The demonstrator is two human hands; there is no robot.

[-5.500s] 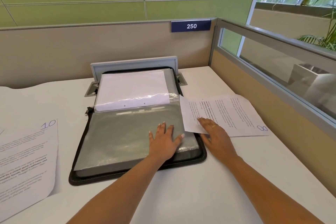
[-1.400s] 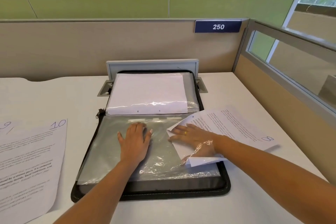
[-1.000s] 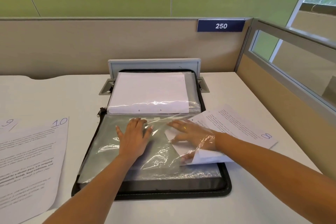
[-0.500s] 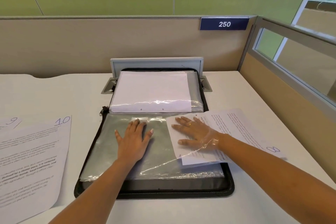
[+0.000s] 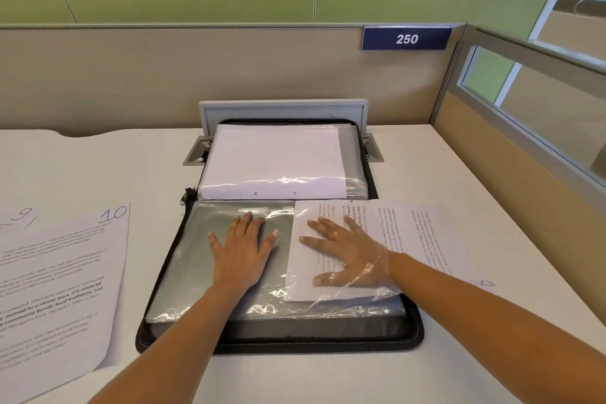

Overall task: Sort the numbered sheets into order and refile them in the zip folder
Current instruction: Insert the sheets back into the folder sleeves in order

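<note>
A black zip folder (image 5: 282,343) lies open on the white desk, filled with clear plastic sleeves. My left hand (image 5: 241,251) presses flat on the top sleeve (image 5: 196,259) of the near half. My right hand (image 5: 347,251) lies flat, fingers spread, inside that sleeve's right opening, on a printed sheet (image 5: 416,236) that sits partly in the sleeve. The rest of the sheet sticks out to the right over the desk. The far half of the folder holds a sleeve with a white page (image 5: 275,161).
Sheets marked 10 (image 5: 65,275) and 9 (image 5: 19,216) lie on the desk at the left. A grey cable hatch (image 5: 282,108) stands open behind the folder. Beige partitions close the back and the right side, with a 250 sign (image 5: 406,39).
My right hand has slid the printed sheet leftward, deeper into the sleeve, and the sheet now lies flatter. My left hand has stayed flat on the sleeve.
</note>
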